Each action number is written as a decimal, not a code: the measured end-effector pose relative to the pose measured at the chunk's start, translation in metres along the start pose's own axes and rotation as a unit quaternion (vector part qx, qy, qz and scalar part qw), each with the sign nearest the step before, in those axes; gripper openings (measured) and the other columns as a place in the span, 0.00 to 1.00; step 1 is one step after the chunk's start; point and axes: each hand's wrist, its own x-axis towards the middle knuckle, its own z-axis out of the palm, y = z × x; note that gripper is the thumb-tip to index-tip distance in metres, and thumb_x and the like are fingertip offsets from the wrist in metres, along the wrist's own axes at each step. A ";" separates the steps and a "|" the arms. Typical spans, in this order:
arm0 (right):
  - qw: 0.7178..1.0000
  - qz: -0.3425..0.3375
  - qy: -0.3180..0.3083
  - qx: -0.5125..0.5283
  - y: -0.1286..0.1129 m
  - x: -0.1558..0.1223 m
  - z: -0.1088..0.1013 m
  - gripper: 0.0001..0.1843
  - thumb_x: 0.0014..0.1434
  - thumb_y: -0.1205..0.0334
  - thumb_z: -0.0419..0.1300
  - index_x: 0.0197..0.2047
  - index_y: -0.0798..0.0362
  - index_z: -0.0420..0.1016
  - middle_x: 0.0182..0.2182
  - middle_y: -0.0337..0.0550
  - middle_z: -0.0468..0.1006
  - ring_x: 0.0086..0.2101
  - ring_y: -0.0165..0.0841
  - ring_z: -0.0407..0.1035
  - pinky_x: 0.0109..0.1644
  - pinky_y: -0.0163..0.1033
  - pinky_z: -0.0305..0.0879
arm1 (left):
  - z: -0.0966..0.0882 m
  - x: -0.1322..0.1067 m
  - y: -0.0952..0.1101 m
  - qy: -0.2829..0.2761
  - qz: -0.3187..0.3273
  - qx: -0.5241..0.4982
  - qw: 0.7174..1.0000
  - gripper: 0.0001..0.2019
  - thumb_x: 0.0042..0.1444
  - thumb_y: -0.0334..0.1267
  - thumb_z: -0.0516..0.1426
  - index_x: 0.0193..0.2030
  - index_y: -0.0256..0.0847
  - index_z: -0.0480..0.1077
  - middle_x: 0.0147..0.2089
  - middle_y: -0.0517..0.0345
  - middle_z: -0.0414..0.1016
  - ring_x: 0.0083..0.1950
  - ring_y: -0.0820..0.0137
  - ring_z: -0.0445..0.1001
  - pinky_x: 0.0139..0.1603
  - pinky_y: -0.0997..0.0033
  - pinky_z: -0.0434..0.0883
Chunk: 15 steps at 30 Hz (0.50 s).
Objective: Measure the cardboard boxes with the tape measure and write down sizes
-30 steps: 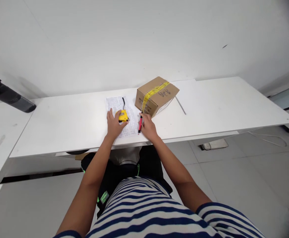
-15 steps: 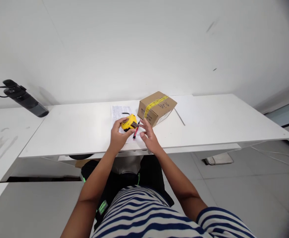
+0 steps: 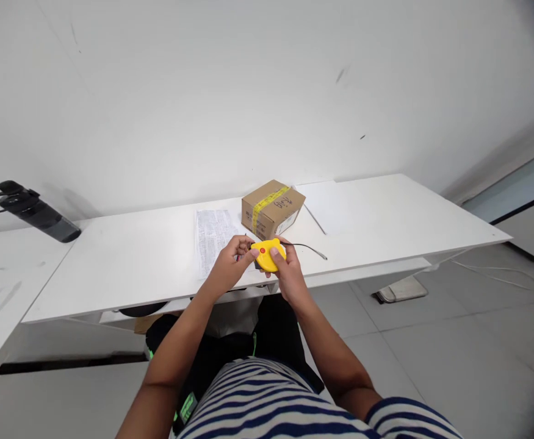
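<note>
A yellow tape measure (image 3: 267, 253) with a red button is held above the near edge of the white table (image 3: 386, 213), its black wrist strap (image 3: 310, 249) trailing to the right. My right hand (image 3: 287, 274) wraps it from below. My left hand (image 3: 230, 265) pinches its left end. A cardboard box (image 3: 272, 208) with yellow tape stands just behind the hands. A printed paper sheet (image 3: 212, 235) lies flat to the left of the box. The red pen is hidden behind my left hand.
A dark water bottle (image 3: 33, 211) lies on the neighbouring table at far left. A thin grey rod (image 3: 315, 219) lies on the table right of the box. A cable (image 3: 495, 274) and a flat white plate (image 3: 401, 291) are on the tiled floor at right.
My left hand lifted the tape measure off the paper and brought it toward me. My right hand let go of the red pen and took hold of the tape measure too.
</note>
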 end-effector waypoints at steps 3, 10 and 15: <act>0.995 -0.015 -0.093 0.033 -0.012 0.001 -0.012 0.36 0.56 0.42 0.68 0.63 0.44 0.62 0.40 0.40 0.79 0.28 0.31 0.74 0.28 0.37 0.71 | 0.009 0.011 0.002 0.036 -0.083 -0.111 0.990 0.29 0.47 0.64 0.67 0.38 0.41 0.65 0.29 0.62 0.74 0.29 0.74 0.73 0.35 0.71 0.71; 0.984 -0.177 0.003 -0.005 -0.004 0.040 -0.009 0.48 0.46 0.46 0.76 0.66 0.45 0.60 0.59 0.49 0.72 0.56 0.39 0.71 0.63 0.48 0.68 | 0.052 0.040 0.027 -0.002 -0.162 -0.268 0.950 0.31 0.41 0.65 0.69 0.33 0.39 0.66 0.25 0.64 0.70 0.26 0.78 0.69 0.35 0.73 0.70; 0.963 -0.238 0.099 -0.077 -0.030 0.112 -0.024 0.52 0.43 0.48 0.76 0.66 0.48 0.57 0.60 0.51 0.71 0.55 0.39 0.71 0.61 0.47 0.68 | 0.065 0.069 0.025 0.036 -0.187 -0.268 0.945 0.27 0.44 0.60 0.70 0.32 0.39 0.66 0.26 0.64 0.68 0.26 0.78 0.68 0.29 0.74 0.66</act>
